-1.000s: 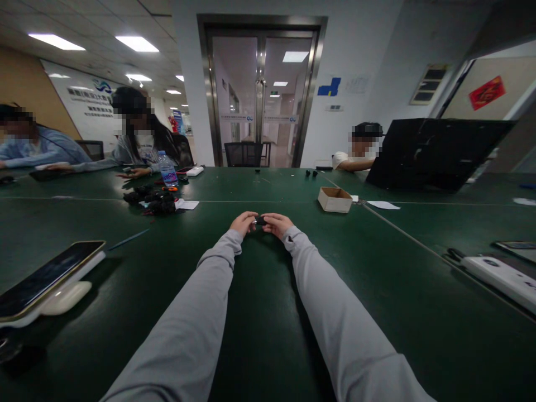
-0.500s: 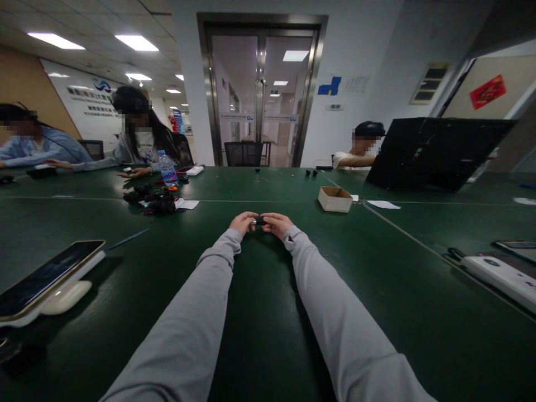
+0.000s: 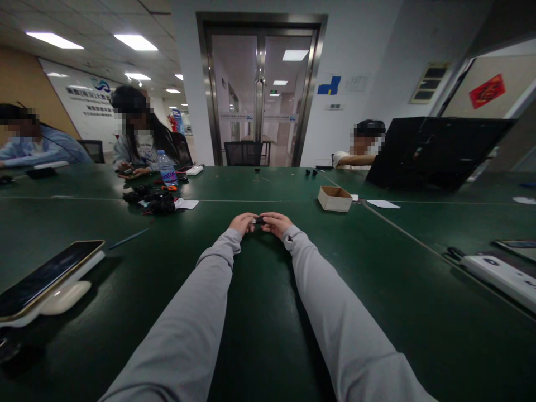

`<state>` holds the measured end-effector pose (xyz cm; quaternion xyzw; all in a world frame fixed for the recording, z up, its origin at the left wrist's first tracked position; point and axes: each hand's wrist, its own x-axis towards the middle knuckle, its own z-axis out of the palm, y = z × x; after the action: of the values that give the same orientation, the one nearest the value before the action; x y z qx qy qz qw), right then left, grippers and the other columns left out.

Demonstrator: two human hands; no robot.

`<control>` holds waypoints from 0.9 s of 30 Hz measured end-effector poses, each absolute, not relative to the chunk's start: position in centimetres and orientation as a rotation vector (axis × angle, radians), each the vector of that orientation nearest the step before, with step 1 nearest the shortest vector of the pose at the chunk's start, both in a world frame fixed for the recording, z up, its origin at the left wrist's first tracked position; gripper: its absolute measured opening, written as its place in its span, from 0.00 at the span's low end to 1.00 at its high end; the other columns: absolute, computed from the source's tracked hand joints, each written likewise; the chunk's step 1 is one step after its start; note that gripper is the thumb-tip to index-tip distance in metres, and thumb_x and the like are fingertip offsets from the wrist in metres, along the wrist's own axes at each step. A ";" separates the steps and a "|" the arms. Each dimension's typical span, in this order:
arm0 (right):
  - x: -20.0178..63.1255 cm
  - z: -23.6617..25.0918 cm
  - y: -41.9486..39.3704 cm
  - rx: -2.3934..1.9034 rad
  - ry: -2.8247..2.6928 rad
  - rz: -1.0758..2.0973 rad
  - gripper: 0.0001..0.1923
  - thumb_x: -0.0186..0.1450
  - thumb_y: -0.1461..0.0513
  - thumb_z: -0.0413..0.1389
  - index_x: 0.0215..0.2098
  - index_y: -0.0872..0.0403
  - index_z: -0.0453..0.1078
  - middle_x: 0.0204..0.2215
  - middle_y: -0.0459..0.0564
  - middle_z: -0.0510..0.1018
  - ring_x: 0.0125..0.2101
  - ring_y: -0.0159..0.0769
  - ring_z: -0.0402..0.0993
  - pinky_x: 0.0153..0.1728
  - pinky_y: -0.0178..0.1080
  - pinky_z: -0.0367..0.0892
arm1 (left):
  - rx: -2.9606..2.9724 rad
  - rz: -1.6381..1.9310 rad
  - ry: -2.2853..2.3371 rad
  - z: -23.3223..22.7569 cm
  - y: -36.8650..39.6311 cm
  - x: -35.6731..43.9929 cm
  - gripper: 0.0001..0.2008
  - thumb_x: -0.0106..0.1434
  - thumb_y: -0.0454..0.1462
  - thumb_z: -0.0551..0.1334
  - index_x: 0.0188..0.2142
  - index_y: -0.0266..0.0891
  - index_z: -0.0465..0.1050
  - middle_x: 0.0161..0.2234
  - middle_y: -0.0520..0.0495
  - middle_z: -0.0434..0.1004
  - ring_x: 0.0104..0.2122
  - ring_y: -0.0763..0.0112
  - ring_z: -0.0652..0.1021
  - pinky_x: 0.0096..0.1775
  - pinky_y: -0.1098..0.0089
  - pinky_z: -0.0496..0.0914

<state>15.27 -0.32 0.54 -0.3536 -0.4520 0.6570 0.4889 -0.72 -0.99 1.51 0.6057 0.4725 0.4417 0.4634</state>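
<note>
A small black piece with a silvery end (image 3: 259, 220) is held between my two hands, above the green table (image 3: 259, 312). My left hand (image 3: 243, 223) pinches its left, silvery end. On the other side, the fingers of my right hand (image 3: 276, 223) are closed on the black part. Its exact kind is too small to make out. Both my arms reach forward in grey sleeves.
An open cardboard box (image 3: 335, 200) stands to the right of my hands. Leftward lie a heap of black parts (image 3: 153, 200), a water bottle (image 3: 167, 169), a blue stick (image 3: 129, 238) and a phone (image 3: 48, 279). A power strip (image 3: 502, 276) and a black monitor (image 3: 435, 153) are at right.
My hands and the black piece have barely moved. Across the table, the person in grey at left has drawn an outstretched hand back to the other one.
</note>
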 end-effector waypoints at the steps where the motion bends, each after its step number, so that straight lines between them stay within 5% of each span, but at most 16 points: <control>1: 15.3 0.5 -0.3 -0.861 -1.096 1.595 0.07 0.54 0.71 0.58 0.31 0.58 0.71 0.20 0.47 0.76 0.20 0.29 0.73 0.24 0.31 0.71 | 1.486 1.085 1.159 1.5 -0.9 -0.7 0.14 0.54 0.35 0.53 0.38 0.33 0.72 0.14 0.53 0.65 0.13 0.79 0.63 0.18 0.77 0.56; 27: 15.2 0.8 -0.6 -0.867 -1.093 1.593 0.08 0.55 0.73 0.55 0.32 0.58 0.70 0.19 0.48 0.76 0.19 0.29 0.73 0.24 0.30 0.71 | 1.506 1.105 1.136 0.9 -0.6 -0.9 0.16 0.54 0.35 0.52 0.41 0.33 0.70 0.15 0.54 0.64 0.13 0.80 0.62 0.18 0.78 0.55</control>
<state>15.17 -0.57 0.82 -0.3570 -0.4498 0.6559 0.4899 -0.91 -0.56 0.90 0.6119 0.4615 0.4487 0.4596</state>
